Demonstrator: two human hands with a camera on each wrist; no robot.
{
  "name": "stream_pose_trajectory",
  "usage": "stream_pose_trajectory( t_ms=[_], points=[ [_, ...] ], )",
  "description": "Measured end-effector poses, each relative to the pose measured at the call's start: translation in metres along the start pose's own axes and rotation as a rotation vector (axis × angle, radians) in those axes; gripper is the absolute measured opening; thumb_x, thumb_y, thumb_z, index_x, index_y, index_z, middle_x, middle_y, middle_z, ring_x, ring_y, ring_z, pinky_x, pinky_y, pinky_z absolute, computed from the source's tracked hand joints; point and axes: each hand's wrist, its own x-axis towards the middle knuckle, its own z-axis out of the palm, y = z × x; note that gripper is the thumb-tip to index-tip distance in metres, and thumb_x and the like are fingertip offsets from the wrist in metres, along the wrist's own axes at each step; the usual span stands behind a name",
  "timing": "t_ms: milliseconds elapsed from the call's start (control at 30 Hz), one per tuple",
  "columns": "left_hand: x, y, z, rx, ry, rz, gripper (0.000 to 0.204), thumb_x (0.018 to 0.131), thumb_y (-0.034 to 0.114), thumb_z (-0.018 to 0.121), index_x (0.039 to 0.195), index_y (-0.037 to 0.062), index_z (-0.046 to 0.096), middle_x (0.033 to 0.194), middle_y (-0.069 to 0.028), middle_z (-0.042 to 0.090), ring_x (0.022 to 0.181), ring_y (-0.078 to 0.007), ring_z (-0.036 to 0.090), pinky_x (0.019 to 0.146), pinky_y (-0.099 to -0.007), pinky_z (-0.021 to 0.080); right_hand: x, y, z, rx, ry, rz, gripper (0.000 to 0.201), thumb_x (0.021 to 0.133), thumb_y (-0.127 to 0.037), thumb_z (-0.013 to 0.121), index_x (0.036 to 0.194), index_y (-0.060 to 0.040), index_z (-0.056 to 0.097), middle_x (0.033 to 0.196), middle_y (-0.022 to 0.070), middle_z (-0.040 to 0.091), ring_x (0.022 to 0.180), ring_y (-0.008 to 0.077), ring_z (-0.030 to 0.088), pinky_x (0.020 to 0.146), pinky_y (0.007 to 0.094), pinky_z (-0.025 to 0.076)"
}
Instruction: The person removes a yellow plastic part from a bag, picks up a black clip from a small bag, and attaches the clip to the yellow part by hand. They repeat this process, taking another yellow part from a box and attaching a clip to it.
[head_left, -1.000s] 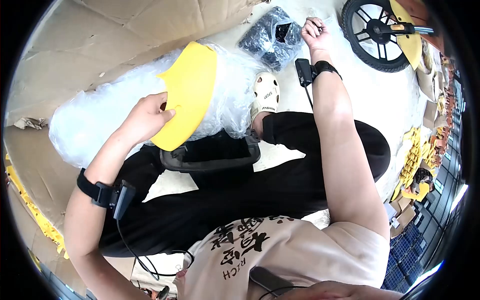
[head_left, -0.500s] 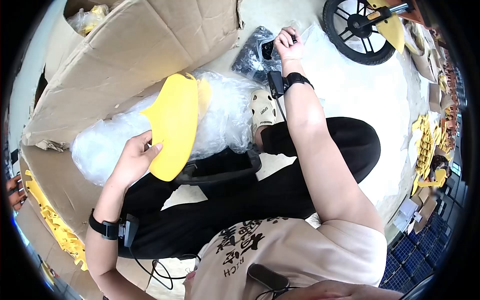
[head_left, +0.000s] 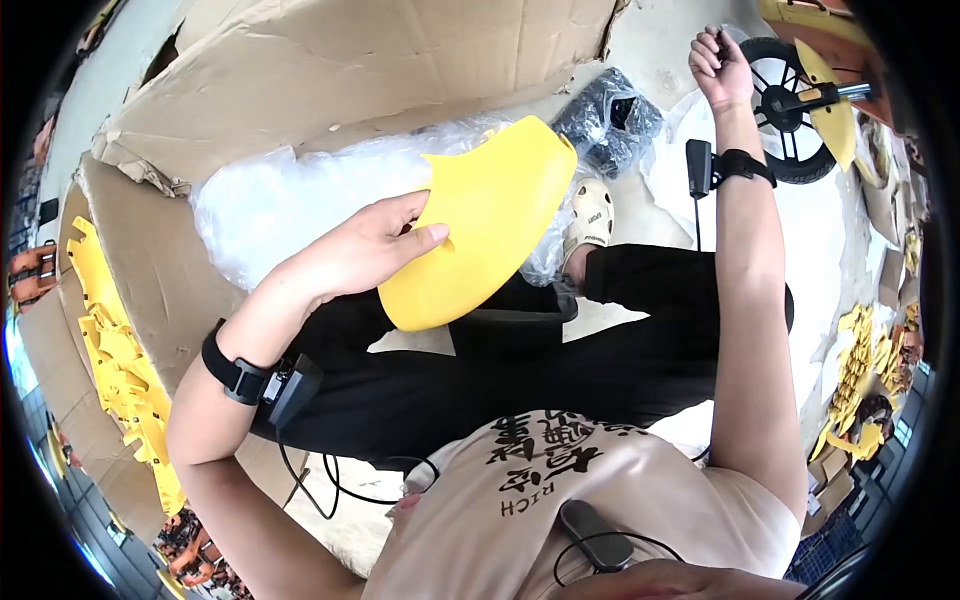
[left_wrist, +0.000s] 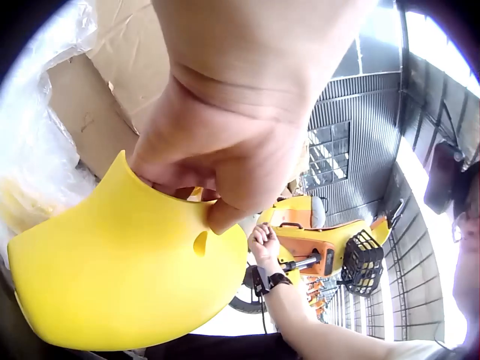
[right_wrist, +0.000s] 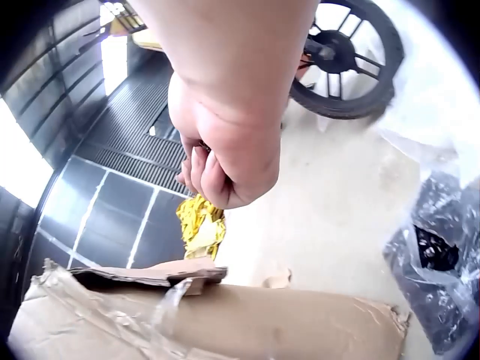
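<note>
Bag [head_left: 608,125] on the floor [head_left: 660,45] between cardboard box [head_left: 300,80] and wheel [head_left: 780,112]

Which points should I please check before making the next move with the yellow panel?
1. Left hand grips the yellow panel near its edge: ok.
2. Right hand free to help: not ok; its fingers curl round a small dark object.
3. Identity of that object: cannot tell; mostly hidden.
4. Opening in the plastic bag uncovered: ok; dark contents show.
5. Black container fully in view: not ok; the panel covers part of it.
</note>
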Motion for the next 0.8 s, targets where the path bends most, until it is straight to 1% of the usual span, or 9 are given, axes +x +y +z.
stream_pose_trajectory(
  t_ms=[133,200,267,300,333,400,467,567,800],
  points=[
    [0.002,-0.009,-0.006,0.279,0.009,-0.009,0.042,0.100,0.017,0.057,0.138,0.0017,0.048,0.119,-0.0089,0.064,0.111,-0.0156,0.056,0.101,-0.0319,0.042,-0.003,-0.020,0.100,-0.250,-0.196,0.148,0.021,0.103,-0.017,0.044,0.098,0.0025,0.050,0.074,0.0016,0.037,0.055,0.0081,0.032,0.045,0.0220,0.025],
    [-0.007,-0.002,0.000,0.378,0.028,0.024,0.033,0.095,0.014,0.061,0.124,-0.0001,0.055,0.110,-0.0119,0.065,0.103,-0.0225,0.061,0.095,-0.0364,0.046,-0.021,-0.016,0.152,-0.426,-0.171,0.146,0.026,0.105,-0.019,0.041,0.106,0.0048,0.052,0.073,-0.0002,0.036,0.053,0.0063,0.031,0.044,0.0203,0.026],
    [-0.018,-0.006,0.002,0.719,0.126,0.255,0.022,0.092,0.012,0.064,0.108,-0.0016,0.060,0.099,-0.0130,0.064,0.091,-0.0335,0.061,0.086,-0.0435,0.047,-0.056,0.000,0.221,-0.275,-0.042,0.357,0.024,0.099,-0.024,0.051,0.108,-0.0055,0.063,0.071,0.0030,0.056,0.053,0.0180,0.052,0.053,0.0260,0.046],
    [-0.020,-0.010,0.003,0.723,0.150,0.281,0.013,0.086,0.009,0.066,0.093,-0.0007,0.061,0.093,-0.0115,0.062,0.091,-0.0361,0.057,0.083,-0.0456,0.045,-0.066,0.011,0.236,-0.321,-0.112,0.307,0.026,0.103,-0.026,0.047,0.113,-0.0039,0.058,0.072,-0.0030,0.043,0.055,0.0069,0.035,0.049,0.0171,0.031],
    [-0.025,-0.012,0.003,0.719,0.153,0.287,0.013,0.086,0.009,0.066,0.093,-0.0007,0.061,0.093,-0.0115,0.062,0.091,-0.0361,0.057,0.083,-0.0456,0.045,-0.068,0.013,0.242,-0.419,-0.179,0.288,0.029,0.107,-0.021,0.038,0.110,0.0052,0.050,0.074,0.0005,0.039,0.051,0.0059,0.032,0.043,0.0191,0.027],
    [-0.032,-0.010,0.000,0.940,0.228,0.561,0.013,0.079,0.006,0.068,0.091,0.0016,0.065,0.094,-0.0082,0.063,0.099,-0.0295,0.057,0.088,-0.0419,0.042,-0.089,0.030,0.265,-0.365,-0.158,0.375,0.033,0.106,-0.022,0.039,0.115,0.0063,0.054,0.072,-0.0022,0.036,0.052,0.0043,0.031,0.042,0.0176,0.026],
    [-0.041,0.003,0.001,1.111,0.258,0.613,0.018,0.070,0.006,0.070,0.088,0.0053,0.069,0.101,-0.0044,0.064,0.101,-0.0234,0.055,0.088,-0.0370,0.040,-0.109,0.056,0.282,-0.371,-0.141,0.451,0.037,0.107,-0.024,0.039,0.121,0.0067,0.055,0.070,-0.0042,0.036,0.050,0.0028,0.030,0.040,0.0156,0.026],
    [-0.054,0.016,0.007,1.387,0.405,0.502,0.023,0.065,0.008,0.070,0.088,0.0110,0.073,0.119,0.0016,0.063,0.094,-0.0196,0.054,0.083,-0.0299,0.042,-0.129,0.090,0.314,-0.442,-0.051,0.523,0.041,0.107,-0.025,0.040,0.125,0.0084,0.054,0.069,-0.0050,0.038,0.048,0.0011,0.030,0.039,0.0157,0.025],
    [-0.049,0.014,0.003,1.221,0.260,0.519,0.020,0.068,0.002,0.067,0.086,0.0074,0.071,0.123,-0.0010,0.063,0.081,-0.0231,0.059,0.069,-0.0339,0.051,-0.158,0.125,0.339,-0.670,-0.077,0.582,0.033,0.102,-0.017,0.052,0.126,0.0054,0.058,0.063,-0.0063,0.039,0.051,0.0003,0.030,0.044,0.0177,0.023]
  ],
)
